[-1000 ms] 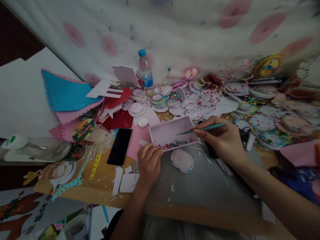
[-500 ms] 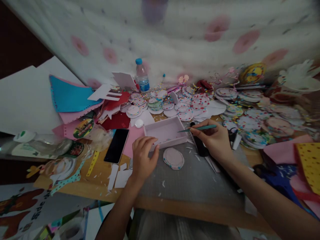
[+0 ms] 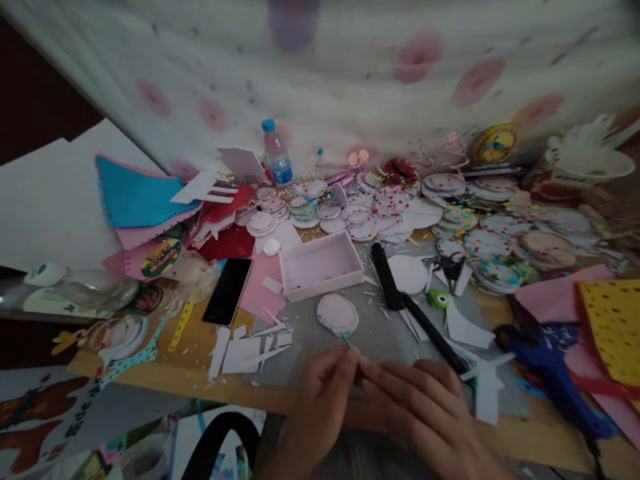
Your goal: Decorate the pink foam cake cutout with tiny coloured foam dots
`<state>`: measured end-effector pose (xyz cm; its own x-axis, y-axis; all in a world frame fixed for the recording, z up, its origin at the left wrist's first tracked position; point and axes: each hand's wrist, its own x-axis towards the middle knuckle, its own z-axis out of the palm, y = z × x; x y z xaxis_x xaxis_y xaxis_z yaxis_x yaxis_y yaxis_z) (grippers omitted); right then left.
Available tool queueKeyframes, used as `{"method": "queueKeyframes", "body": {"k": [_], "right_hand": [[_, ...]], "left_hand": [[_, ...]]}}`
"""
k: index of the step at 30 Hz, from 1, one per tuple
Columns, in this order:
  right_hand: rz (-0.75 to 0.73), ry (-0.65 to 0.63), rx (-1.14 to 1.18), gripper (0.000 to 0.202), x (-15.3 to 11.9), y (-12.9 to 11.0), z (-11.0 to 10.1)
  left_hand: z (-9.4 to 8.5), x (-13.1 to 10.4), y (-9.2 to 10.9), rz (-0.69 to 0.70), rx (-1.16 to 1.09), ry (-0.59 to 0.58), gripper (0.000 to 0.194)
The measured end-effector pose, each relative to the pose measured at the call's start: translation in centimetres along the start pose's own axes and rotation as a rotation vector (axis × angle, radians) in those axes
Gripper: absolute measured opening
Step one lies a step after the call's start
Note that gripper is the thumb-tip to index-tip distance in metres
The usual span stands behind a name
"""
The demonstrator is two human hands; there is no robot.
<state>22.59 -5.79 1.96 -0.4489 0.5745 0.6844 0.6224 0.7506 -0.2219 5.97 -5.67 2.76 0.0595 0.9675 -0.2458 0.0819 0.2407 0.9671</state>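
My left hand (image 3: 323, 393) and my right hand (image 3: 425, 407) are together at the table's front edge, their fingertips meeting. From between the fingers the thin tip of a teal pointed tool (image 3: 346, 340) sticks out, angled up and left. My right fingers are closed around its hidden rest, as far as I can see. The left thumb and forefinger are pinched; what they hold is hidden. Just beyond the fingertips lies a round white paper disc (image 3: 338, 315) with coloured dots on its rim. A shallow pale box (image 3: 323, 287) stands behind the disc.
A black phone (image 3: 227, 291) and paper scraps (image 3: 243, 355) lie on the left. To the right are a long black tool (image 3: 387, 280), a green punch (image 3: 439, 299) and a blue glue gun (image 3: 555, 380). Several decorated discs (image 3: 363, 227) and a water bottle (image 3: 277, 157) line the back.
Both hands have drawn back from the box to the front edge and come together. The teal tool, earlier over the box in my right hand, now shows only its tip.
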Motion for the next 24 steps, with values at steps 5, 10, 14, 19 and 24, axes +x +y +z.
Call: {"method": "queueKeyframes", "body": {"k": [5, 10, 14, 19, 24], "right_hand": [[0.041, 0.008, 0.135, 0.027, -1.4, -0.9, 1.0], [0.228, -0.012, 0.557, 0.036, -2.1, -1.7, 1.4], [0.565, 0.098, 0.727, 0.027, -1.1, -1.8, 0.6], [0.756, 0.031, 0.884, 0.017, 1.6, -1.0, 0.6], [0.759, -0.096, 0.996, 0.012, 3.6, -0.8, 0.8]], "left_hand": [[0.3, -0.2, -1.6, 0.019, 0.054, 0.013, 0.052], [-1.1, -0.1, -1.3, 0.054, 0.134, 0.000, 0.044], [-2.8, -0.4, -0.1, 0.212, 0.148, -0.131, 0.042], [-3.7, -0.9, 0.4, 0.342, 0.164, -0.260, 0.040], [-3.5, -0.8, 0.0, 0.427, 0.217, -0.327, 0.040]]}}
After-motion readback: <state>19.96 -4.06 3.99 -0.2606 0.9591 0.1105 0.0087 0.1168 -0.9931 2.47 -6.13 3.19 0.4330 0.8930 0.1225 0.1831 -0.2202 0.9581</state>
